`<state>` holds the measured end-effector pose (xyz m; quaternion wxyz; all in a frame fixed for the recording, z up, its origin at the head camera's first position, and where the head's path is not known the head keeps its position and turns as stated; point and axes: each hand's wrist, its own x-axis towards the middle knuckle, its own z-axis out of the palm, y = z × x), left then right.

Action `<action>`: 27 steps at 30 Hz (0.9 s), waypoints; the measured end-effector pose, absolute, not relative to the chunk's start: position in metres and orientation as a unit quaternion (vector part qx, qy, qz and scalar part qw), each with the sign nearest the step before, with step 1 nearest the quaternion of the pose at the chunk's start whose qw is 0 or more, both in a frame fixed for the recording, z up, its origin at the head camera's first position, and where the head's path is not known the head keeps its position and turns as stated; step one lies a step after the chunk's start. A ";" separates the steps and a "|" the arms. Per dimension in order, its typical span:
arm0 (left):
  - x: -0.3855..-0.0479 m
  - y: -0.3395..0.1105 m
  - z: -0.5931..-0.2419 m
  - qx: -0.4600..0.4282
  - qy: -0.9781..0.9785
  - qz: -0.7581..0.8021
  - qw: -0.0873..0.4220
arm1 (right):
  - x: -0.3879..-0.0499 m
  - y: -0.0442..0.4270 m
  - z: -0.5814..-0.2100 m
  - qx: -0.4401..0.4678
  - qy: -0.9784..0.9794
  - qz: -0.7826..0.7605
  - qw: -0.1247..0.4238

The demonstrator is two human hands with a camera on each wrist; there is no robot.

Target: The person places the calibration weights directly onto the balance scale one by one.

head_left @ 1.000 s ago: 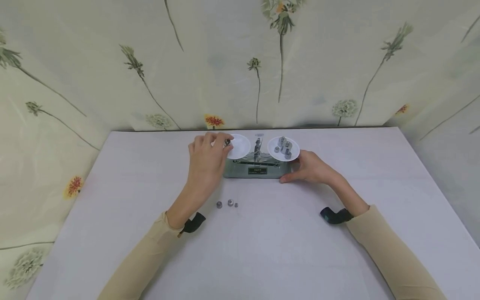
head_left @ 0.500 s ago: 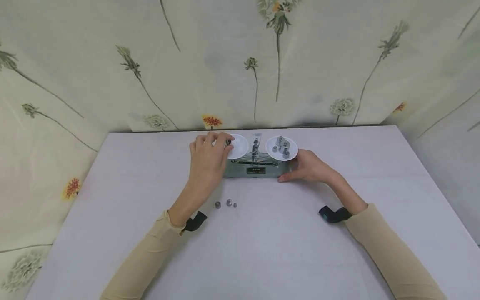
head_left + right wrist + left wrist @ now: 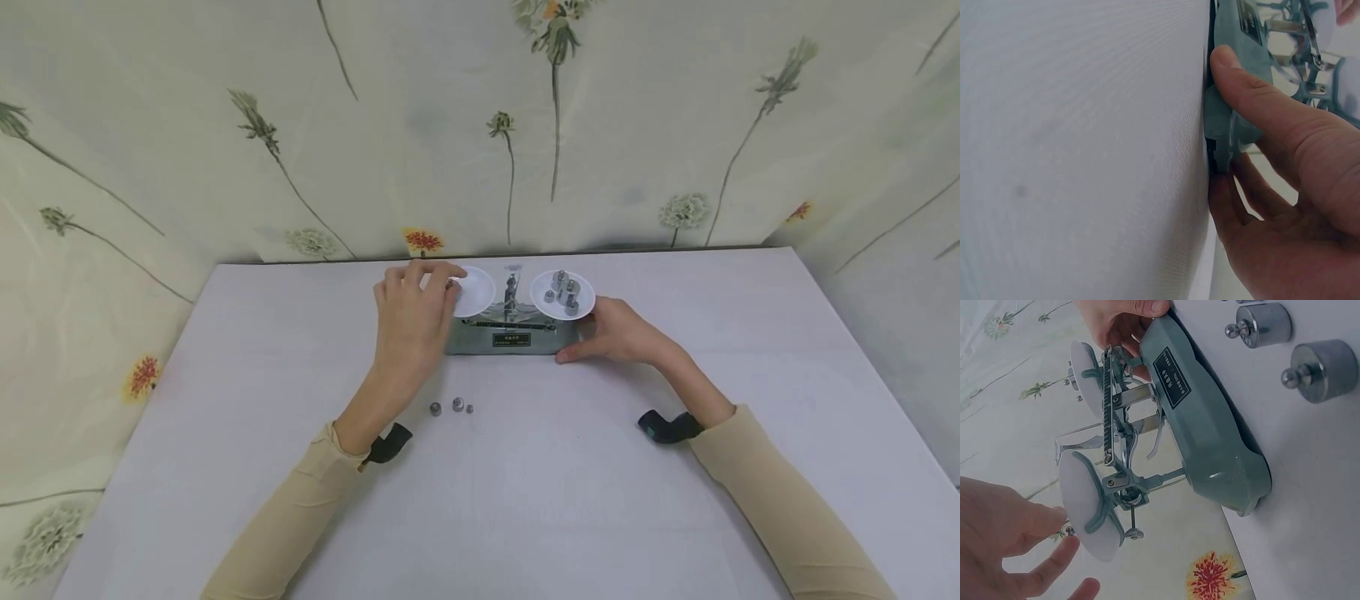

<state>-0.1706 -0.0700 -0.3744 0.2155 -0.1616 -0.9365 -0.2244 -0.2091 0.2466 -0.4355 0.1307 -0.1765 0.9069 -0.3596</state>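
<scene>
A green balance scale (image 3: 472, 340) with two white pans stands at the table's far side. My left hand (image 3: 408, 325) is at the left pan (image 3: 477, 292), thumb and a finger pinching a small metal weight (image 3: 1070, 530) at that pan's edge in the left wrist view. Whether the weight touches the pan I cannot tell. Several metal weights (image 3: 572, 307) stand on the right pan (image 3: 542, 303). My right hand (image 3: 624, 333) grips the right end of the base, its thumb (image 3: 1254, 87) along the front and other fingers behind.
Three loose metal weights, a left one (image 3: 436, 409), a middle one (image 3: 458, 405) and a smaller one (image 3: 470, 409), stand on the white table (image 3: 525, 500) in front of the scale. A flower-patterned cloth (image 3: 435, 167) hangs behind the table's far edge.
My left hand has shifted slightly left with the weight between its fingers. The right hand keeps its grip on the base.
</scene>
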 end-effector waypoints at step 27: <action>-0.152 -0.073 -0.367 -0.186 -0.937 -0.215 0.205 | -0.208 0.245 -0.433 -0.179 0.904 -0.367 0.126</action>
